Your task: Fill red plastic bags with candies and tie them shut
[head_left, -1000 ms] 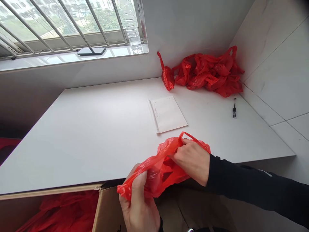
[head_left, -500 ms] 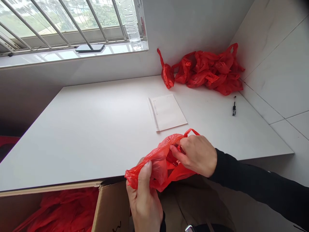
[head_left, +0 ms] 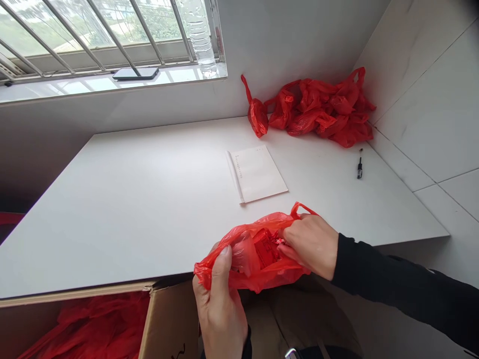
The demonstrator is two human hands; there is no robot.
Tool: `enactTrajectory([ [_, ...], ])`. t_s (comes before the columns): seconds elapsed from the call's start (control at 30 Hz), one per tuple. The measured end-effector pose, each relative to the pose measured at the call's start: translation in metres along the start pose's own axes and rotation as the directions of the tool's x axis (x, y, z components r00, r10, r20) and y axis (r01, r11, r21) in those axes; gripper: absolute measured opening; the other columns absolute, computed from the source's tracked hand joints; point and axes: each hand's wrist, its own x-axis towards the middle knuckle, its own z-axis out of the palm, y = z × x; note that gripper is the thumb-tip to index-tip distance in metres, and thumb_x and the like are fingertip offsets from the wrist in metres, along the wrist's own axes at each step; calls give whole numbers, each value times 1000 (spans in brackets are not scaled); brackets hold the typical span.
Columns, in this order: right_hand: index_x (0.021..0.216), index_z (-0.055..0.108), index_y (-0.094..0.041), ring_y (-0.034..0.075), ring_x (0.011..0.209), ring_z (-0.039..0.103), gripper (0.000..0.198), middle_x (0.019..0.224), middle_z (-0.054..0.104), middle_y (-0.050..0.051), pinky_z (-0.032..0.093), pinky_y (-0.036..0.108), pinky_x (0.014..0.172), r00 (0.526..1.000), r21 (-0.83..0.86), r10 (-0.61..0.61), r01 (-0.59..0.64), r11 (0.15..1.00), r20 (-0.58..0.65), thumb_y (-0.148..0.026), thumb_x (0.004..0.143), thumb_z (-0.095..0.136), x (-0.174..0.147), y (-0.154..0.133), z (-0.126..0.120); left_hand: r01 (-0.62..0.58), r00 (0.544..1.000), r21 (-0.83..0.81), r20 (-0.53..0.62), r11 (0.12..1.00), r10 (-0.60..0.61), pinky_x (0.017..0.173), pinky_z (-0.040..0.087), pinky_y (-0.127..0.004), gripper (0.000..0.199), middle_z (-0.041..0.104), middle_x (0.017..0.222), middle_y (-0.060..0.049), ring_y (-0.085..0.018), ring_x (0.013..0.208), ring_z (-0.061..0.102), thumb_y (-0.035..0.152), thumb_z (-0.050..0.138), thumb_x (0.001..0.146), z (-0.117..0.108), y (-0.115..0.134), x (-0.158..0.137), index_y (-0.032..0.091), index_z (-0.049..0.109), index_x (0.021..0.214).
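Red plastic bag (head_left: 258, 254) hangs over the table's (head_left: 149, 199) near edge, held between both hands. The left hand (head_left: 220, 309) pinches its lower left part with closed fingers; the right hand (head_left: 312, 244) grips its upper right rim and handle. Print inside the bag is too crumpled to read. A white notepad (head_left: 258, 173) lies just beyond, its small writing illegible. More red bags (head_left: 318, 112) are piled in the far right corner, a small black pen (head_left: 359, 168) near them.
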Motion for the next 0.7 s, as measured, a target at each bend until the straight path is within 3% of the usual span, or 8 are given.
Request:
enactTrajectory([
  [0.13,85,69,-17,23,65,63,16,70,67,7,28,32,58,999,-98,38,-35,995,36,-29,94,63,-7,5,1,126,992,-65,-10,990,-127,81,62,-41,17,78,96,-5,-28,94,74,41,77,82,5,1,-5,26,78,89],
  [0.3,94,69,-17,22,64,62,9,73,69,6,32,33,63,1000,-116,-6,5,993,-4,-16,85,68,5,4,17,189,982,9,6,982,-189,62,60,-36,6,78,83,-2,-25,78,75,32,80,81,9,0,-11,27,78,84],
  [0.43,83,69,-15,21,60,61,16,68,67,8,33,34,67,994,-130,107,-110,985,-34,-10,92,56,8,10,19,186,983,-40,12,982,-186,73,63,-39,13,79,91,-3,-26,90,75,39,75,86,11,2,-11,28,78,91],
  [0.6,109,68,-18,22,68,61,17,76,70,5,36,33,74,967,-90,56,-81,993,-247,-19,100,54,-1,25,-6,84,996,-96,41,992,-80,81,63,-40,23,79,97,-3,-28,100,74,46,77,82,21,19,-6,28,80,96],
  [0.7,99,67,-16,23,67,61,16,79,70,9,33,33,65,934,-119,155,-202,972,-323,-26,102,54,-7,28,-25,-57,996,10,64,998,56,84,64,-41,20,80,97,-2,-27,96,76,44,70,89,26,27,-4,30,81,99],
])
